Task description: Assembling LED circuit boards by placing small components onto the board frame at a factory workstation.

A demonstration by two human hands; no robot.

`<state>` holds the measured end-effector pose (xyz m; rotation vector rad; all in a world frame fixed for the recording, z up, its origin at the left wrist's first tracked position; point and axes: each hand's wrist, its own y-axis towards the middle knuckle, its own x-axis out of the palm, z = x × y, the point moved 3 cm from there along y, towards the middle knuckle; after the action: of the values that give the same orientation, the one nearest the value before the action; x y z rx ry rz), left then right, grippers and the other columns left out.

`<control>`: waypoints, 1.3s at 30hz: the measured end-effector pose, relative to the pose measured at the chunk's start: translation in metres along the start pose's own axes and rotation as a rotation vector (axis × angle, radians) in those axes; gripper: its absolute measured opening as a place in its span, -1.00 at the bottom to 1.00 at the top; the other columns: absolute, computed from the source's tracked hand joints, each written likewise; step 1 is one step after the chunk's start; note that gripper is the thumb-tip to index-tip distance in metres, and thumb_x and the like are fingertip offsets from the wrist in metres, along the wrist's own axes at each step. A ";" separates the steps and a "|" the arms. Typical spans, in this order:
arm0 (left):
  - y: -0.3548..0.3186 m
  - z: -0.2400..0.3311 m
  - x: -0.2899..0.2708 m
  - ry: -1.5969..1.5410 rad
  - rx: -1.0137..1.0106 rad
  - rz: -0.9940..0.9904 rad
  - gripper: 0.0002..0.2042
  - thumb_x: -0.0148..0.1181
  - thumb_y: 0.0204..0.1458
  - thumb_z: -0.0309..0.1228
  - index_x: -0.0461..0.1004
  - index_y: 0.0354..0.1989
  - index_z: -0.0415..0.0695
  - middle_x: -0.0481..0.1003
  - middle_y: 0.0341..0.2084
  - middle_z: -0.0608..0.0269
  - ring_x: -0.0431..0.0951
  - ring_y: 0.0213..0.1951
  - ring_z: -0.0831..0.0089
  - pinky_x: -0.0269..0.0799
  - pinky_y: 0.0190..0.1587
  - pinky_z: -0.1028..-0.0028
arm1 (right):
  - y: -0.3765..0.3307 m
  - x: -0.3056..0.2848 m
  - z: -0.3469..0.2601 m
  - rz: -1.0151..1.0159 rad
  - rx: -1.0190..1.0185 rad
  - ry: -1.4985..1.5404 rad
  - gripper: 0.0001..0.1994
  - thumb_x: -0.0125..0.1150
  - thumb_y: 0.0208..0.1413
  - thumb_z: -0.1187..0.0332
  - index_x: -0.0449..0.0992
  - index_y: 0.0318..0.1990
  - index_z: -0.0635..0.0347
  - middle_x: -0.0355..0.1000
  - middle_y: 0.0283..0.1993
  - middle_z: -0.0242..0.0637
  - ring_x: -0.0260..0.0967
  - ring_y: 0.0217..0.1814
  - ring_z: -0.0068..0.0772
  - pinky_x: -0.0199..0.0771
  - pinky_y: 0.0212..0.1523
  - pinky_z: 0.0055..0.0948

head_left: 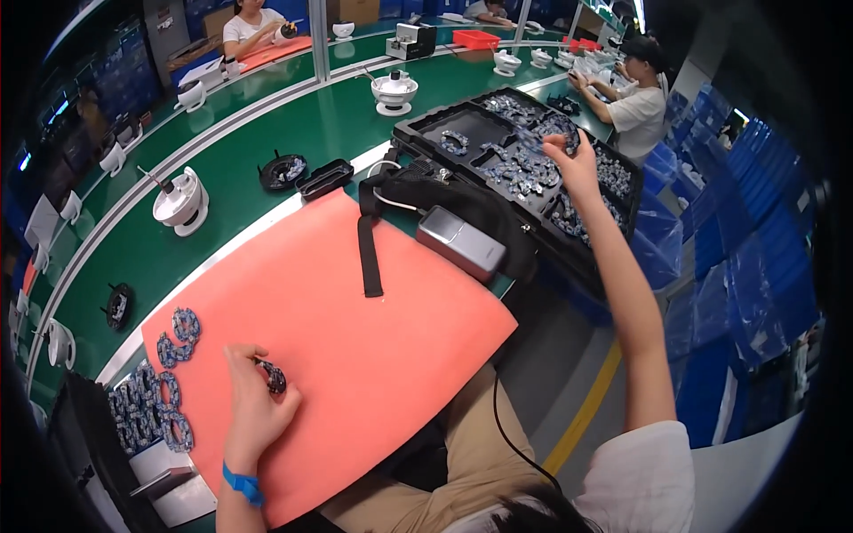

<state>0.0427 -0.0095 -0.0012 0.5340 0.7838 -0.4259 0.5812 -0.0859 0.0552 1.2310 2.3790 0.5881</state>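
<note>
My left hand (255, 400) is closed on a small ring-shaped part (275, 378), dark with blue-grey speckles, low over the left side of the salmon-pink mat (355, 338). Reaching far to the right, my right hand (576, 164) is raised over a black compartmented tray (462, 113). Its fingers are curled round a similar dark ring-shaped part, partly hidden by them. Heaps of small speckled parts (524, 169) fill several of the tray's compartments. More ring-shaped parts (185, 324) lie in rows along the mat's left edge.
A grey power bank (462, 242) with a cable lies on a black strapped bag (480, 200) between mat and tray. Beyond runs a green conveyor (244, 160) carrying white bowl-shaped units (181, 202) and black round housings (284, 171). Co-workers (644, 102) sit alongside. Blue bins (746, 266) stand right.
</note>
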 end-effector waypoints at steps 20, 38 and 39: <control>0.007 0.002 0.014 0.054 0.030 -0.088 -0.55 0.14 -0.24 -0.55 0.23 -0.09 -0.27 0.17 -0.22 -0.02 0.28 -0.20 0.09 0.33 -0.13 0.29 | 0.097 -0.061 0.175 0.140 -0.346 -0.974 -0.74 0.03 0.11 0.21 0.37 -0.21 0.25 0.33 -0.13 -0.03 0.20 -0.04 0.08 0.21 0.01 -0.09; 0.002 0.003 0.002 0.044 -0.028 -0.144 -0.51 0.24 -0.17 -0.43 0.26 -0.01 -0.27 0.21 -0.22 0.00 0.33 -0.23 0.18 0.37 -0.15 0.31 | 0.088 0.066 0.149 0.168 0.007 -0.490 -0.63 0.37 -0.10 0.28 0.39 -0.16 0.20 0.45 -0.29 -0.15 0.43 -0.16 -0.11 0.43 -0.14 -0.19; 0.000 0.000 0.001 0.047 -0.038 -0.134 -0.51 0.24 -0.17 -0.43 0.26 -0.01 -0.27 0.21 -0.22 0.00 0.33 -0.23 0.18 0.37 -0.15 0.31 | 0.083 0.068 0.148 0.208 -0.026 -0.512 -0.68 0.31 -0.08 0.34 0.39 -0.18 0.20 0.43 -0.25 -0.14 0.43 -0.20 -0.13 0.44 -0.16 -0.23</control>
<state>0.0432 -0.0096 -0.0018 0.4585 0.8749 -0.5223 0.6772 0.0413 -0.0342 1.4262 1.8301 0.3111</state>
